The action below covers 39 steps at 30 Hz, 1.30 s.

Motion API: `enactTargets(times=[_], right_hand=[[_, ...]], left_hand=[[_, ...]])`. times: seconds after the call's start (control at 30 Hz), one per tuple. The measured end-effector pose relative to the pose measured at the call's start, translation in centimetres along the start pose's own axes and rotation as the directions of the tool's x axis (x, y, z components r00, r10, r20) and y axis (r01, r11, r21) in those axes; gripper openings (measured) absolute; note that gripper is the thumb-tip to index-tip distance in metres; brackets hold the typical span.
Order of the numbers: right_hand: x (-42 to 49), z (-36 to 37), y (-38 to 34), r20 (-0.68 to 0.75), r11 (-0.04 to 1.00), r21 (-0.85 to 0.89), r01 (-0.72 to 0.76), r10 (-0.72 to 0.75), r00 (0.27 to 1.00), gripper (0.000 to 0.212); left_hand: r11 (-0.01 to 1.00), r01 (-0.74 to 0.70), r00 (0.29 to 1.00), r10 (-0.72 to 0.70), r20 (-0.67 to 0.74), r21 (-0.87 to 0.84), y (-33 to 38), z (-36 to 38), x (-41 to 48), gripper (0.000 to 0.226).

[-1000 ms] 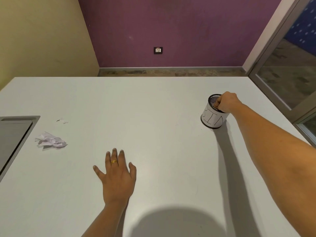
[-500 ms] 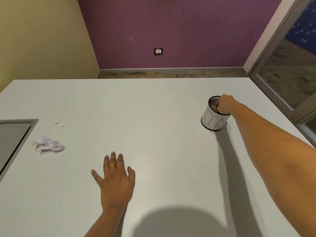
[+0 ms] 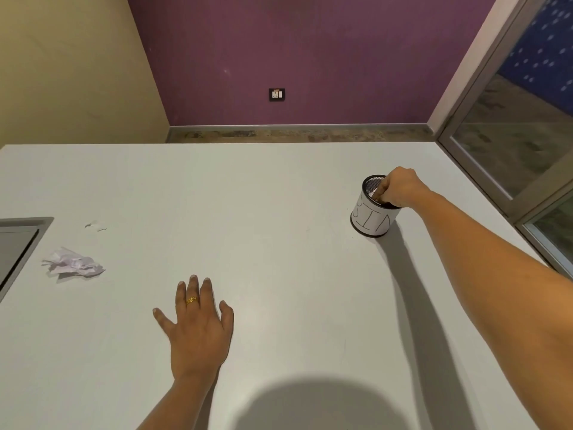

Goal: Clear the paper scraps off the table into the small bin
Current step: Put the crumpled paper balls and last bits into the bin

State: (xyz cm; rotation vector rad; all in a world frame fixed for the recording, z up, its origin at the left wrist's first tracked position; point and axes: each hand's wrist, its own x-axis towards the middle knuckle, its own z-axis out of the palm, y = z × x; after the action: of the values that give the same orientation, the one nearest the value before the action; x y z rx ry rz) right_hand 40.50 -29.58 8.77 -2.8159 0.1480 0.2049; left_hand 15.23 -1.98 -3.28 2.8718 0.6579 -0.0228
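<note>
The small bin (image 3: 370, 217) is a black mesh cup wrapped in white paper with "BIN" written on it, standing at the table's right side. My right hand (image 3: 400, 187) is over its mouth, its bunched fingers dipped inside and touching a white paper scrap (image 3: 371, 191). My left hand (image 3: 198, 324) lies flat on the table near the front, fingers spread, holding nothing. A crumpled paper scrap (image 3: 74, 265) lies on the table's left side. Two tiny paper bits (image 3: 93, 226) lie just beyond it.
The white table (image 3: 279, 197) fills the view. A grey recessed panel (image 3: 15, 243) sits at its left edge. A glass door frame (image 3: 511, 181) runs close along the table's right edge. My shadow falls across the near edge.
My right hand's fingers have sunk a little deeper into the bin. My left hand stays flat in the same spot. The view has shifted slightly.
</note>
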Motion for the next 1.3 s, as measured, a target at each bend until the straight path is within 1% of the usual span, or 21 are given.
enactTargets(times=[0.1, 0.2, 0.33, 0.43, 0.5, 0.57, 0.67, 0.77, 0.8, 0.83, 0.93, 1.07, 1.17, 1.23, 1.3], right_hand=[[-0.4, -0.1, 0.1, -0.092, 0.994, 0.104, -0.018, 0.027, 0.995, 0.021], [-1.4, 0.2, 0.2, -0.223, 0.982, 0.187, 0.010, 0.033, 0.974, 0.021], [-3.8, 1.4, 0.1, -0.390, 0.950, 0.293, 0.104, 0.019, 0.920, 0.025], [-6.1, 2.8, -0.5, -0.487, 0.940, 0.283, 0.189, -0.029, 0.873, 0.023], [-7.9, 4.1, -1.0, -0.508, 0.935, 0.261, 0.240, -0.078, 0.858, 0.021], [-9.5, 5.7, -1.7, -0.489, 0.927, 0.241, 0.288, -0.141, 0.861, 0.019], [-11.7, 8.2, -2.9, -0.388, 0.925, 0.218, 0.311, -0.210, 0.897, 0.018], [-14.1, 10.8, -4.3, -0.225, 0.902, 0.328, 0.282, -0.215, 0.950, 0.018], [-15.0, 11.9, -4.8, -0.165, 0.897, 0.350, 0.271, -0.226, 0.960, 0.017], [-16.0, 13.0, -5.3, -0.115, 0.901, 0.337, 0.274, -0.250, 0.961, 0.017], [-19.1, 16.3, -7.1, -0.026, 0.904, 0.277, 0.327, -0.333, 0.943, 0.024], [-21.8, 18.4, -10.5, -0.027, 0.881, 0.287, 0.375, -0.384, 0.923, 0.028], [-22.7, 19.2, -13.5, 0.010, 0.855, 0.291, 0.429, -0.451, 0.892, 0.028], [-23.0, 19.5, -15.7, 0.035, 0.834, 0.278, 0.477, -0.505, 0.862, 0.029], [-23.1, 19.8, -18.0, 0.069, 0.811, 0.261, 0.524, -0.557, 0.828, 0.032]], left_hand=[[1.000, 0.000, 1.000, 0.000, 0.005, -0.007, -0.1, 0.0, 0.0, 0.068], [1.000, 0.000, 1.000, 0.000, -0.001, -0.018, -0.1, 0.2, 0.0, 0.061], [1.000, -0.021, 0.999, 0.021, -0.027, -0.023, -0.2, 0.1, 0.0, 0.071], [0.999, -0.028, 0.999, 0.027, -0.033, -0.031, -0.2, -0.1, -0.2, 0.073], [0.999, -0.018, 1.000, 0.017, -0.023, -0.049, -0.3, -0.1, -0.2, 0.063], [0.998, -0.014, 1.000, 0.012, -0.016, -0.067, -0.5, 0.1, -0.1, 0.051], [0.995, -0.027, 1.000, 0.028, 0.000, -0.096, -1.0, 0.1, -0.1, 0.051], [0.990, -0.066, 0.998, 0.064, -0.021, -0.127, -2.1, 0.0, -0.5, 0.050], [0.986, -0.084, 0.996, 0.080, -0.033, -0.145, -2.6, -0.1, -0.6, 0.049], [0.982, -0.098, 0.995, 0.094, -0.038, -0.162, -3.1, -0.3, -0.7, 0.049], [0.977, -0.110, 0.994, 0.105, -0.036, -0.183, -5.3, -1.0, -0.9, 0.048], [0.979, -0.104, 0.993, 0.093, -0.069, -0.175, -9.2, -1.9, -1.1, 0.046], [0.984, -0.028, 0.992, 0.005, -0.128, -0.177, -12.4, -2.6, -1.1, 0.046], [0.988, 0.040, 0.982, -0.066, -0.175, -0.149, -14.7, -3.0, -0.7, 0.054], [0.985, 0.104, 0.971, -0.131, -0.199, -0.140, -16.8, -3.2, -0.1, 0.050]])
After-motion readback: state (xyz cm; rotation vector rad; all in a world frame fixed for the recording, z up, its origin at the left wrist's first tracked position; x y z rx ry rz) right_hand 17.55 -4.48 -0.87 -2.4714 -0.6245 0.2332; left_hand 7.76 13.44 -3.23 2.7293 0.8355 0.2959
